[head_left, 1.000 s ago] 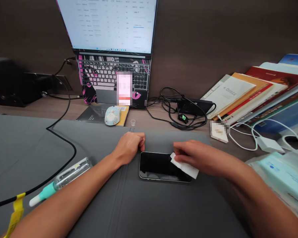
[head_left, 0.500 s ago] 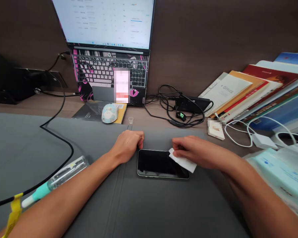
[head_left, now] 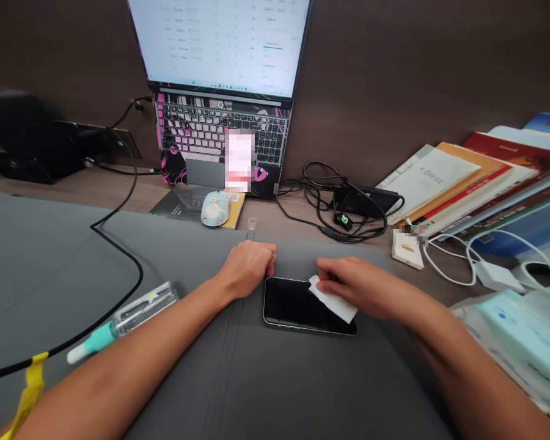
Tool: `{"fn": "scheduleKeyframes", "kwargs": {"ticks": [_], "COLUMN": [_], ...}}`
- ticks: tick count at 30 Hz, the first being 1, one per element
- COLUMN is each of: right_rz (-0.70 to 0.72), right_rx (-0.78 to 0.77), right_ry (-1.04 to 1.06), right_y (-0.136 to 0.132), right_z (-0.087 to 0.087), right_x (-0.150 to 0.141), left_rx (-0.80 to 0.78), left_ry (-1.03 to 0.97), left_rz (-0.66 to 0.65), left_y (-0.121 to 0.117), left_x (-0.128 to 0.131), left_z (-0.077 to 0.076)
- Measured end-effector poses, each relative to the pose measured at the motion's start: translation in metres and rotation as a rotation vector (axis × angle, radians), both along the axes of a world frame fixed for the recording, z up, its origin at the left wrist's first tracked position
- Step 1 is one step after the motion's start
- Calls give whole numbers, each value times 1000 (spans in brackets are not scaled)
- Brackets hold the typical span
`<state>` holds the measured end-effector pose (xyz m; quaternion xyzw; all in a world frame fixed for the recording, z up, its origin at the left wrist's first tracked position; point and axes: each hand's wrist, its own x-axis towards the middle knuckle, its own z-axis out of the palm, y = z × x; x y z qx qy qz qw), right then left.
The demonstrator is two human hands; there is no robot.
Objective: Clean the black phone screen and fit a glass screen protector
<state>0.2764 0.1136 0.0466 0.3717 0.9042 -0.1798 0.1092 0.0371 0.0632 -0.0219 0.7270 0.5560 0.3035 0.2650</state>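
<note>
A smartphone (head_left: 293, 308) with a dark screen lies face up on the grey desk mat (head_left: 275, 379). At its far left corner rests my left hand (head_left: 252, 266), its fingers curled shut; what they hold, if anything, is hidden. My right hand (head_left: 348, 281) pinches a folded white tissue (head_left: 337, 305) between thumb and fingers. The tissue lies over the far right part of the phone screen, covering that corner.
Behind stand a laptop (head_left: 224, 153) and a mouse (head_left: 215, 209). A clear spray bottle (head_left: 142, 308) lies by my left forearm, near a black cable (head_left: 140, 263). To the right are books (head_left: 476, 177), a white charger (head_left: 494, 280) and a light-blue pack (head_left: 522, 336).
The view has shifted, so most things sit further right in the picture. Against the phone, my right hand and the tissue have moved slightly left. My left hand stays at the corner.
</note>
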Motion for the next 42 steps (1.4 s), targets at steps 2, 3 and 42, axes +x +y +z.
{"fn": "scheduleKeyframes", "kwargs": {"ticks": [2, 3, 42], "right_rz": [8, 8, 17], "right_rx": [6, 11, 98], "right_ry": [9, 11, 150], "right_y": [0, 0, -8], "right_z": [-2, -3, -16], "right_x": [-1, -2, -13], "left_rx": [5, 6, -86], "left_ry": [7, 12, 233], "left_rz": [3, 4, 0], "left_y": [0, 0, -5], "left_x": [0, 0, 10], "left_z": [0, 0, 13]}}
